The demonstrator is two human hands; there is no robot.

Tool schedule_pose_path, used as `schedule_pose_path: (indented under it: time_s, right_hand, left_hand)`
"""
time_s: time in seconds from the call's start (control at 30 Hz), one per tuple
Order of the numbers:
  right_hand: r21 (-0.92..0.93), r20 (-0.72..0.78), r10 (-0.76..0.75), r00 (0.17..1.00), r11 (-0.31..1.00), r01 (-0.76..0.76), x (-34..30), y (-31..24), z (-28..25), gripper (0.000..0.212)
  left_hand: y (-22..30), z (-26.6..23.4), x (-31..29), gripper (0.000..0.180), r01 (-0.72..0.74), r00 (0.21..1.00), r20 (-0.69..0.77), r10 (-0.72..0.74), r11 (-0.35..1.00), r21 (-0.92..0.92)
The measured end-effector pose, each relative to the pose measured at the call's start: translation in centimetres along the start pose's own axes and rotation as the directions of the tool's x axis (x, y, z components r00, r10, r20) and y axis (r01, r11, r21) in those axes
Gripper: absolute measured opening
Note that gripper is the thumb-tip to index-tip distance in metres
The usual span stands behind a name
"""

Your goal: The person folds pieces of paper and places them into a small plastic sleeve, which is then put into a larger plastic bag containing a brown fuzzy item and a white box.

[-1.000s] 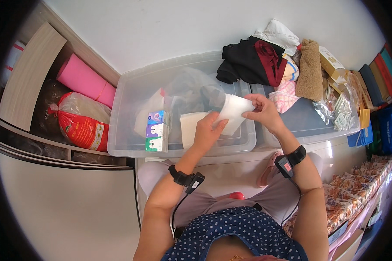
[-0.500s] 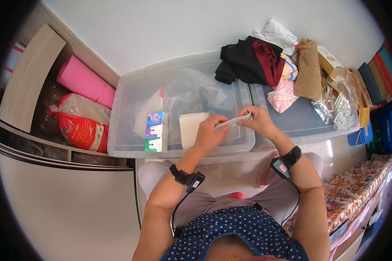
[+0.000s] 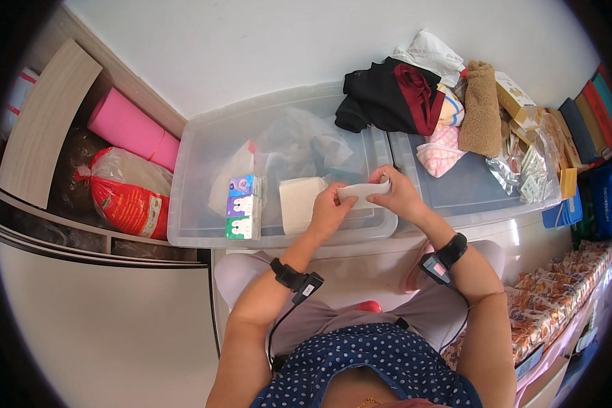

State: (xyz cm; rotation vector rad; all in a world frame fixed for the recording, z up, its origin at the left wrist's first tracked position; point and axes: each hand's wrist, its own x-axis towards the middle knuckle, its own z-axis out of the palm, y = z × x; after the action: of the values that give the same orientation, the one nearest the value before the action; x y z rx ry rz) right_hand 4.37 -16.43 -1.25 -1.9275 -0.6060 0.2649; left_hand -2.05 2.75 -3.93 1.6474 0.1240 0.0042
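Between my two hands is a folded white tissue (image 3: 362, 194), held above the front right part of a clear plastic bin lid (image 3: 197, 146). My left hand (image 3: 328, 211) pinches one end between thumb and fingers. The other end is gripped by my right hand (image 3: 399, 196), its thumb on the near face. Just left of my left hand lies a flat stack of off-white tissues (image 3: 298, 202). Farther left, small tissue packs (image 3: 242, 206) in blue, purple and green stand in a row, and a crumpled clear plastic bag (image 3: 292, 139) rests behind.
A second clear bin (image 3: 455, 197) on the right bears black clothing (image 3: 377, 98), a brown fuzzy roll (image 3: 481, 109), blister packs (image 3: 536, 173) and small boxes (image 3: 515, 98). At left, an open cabinet holds a pink roll (image 3: 132, 126) and a red bag (image 3: 126, 197).
The white tissue has turned from nearly edge-on to showing a broader flat face. My left hand has shifted slightly right and down; both hands keep their hold.
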Motion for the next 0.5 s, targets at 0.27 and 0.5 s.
schedule_pose_path:
  time_s: [0.27,0.5]
  right_hand:
    - [0.201,-0.189,0.012,0.982,0.979,0.027,0.0,-0.3,0.1,0.055]
    - [0.280,-0.140,0.041,0.989,0.960,0.000,0.5,2.2,0.1,0.039]
  left_hand:
    - [1.0,0.2,-0.2,0.019,-0.075,0.996,-0.055,0.070,0.993,-0.095]
    - [-0.7,0.1,0.1,0.023,-0.114,0.993,-0.036,0.115,0.993,0.037]
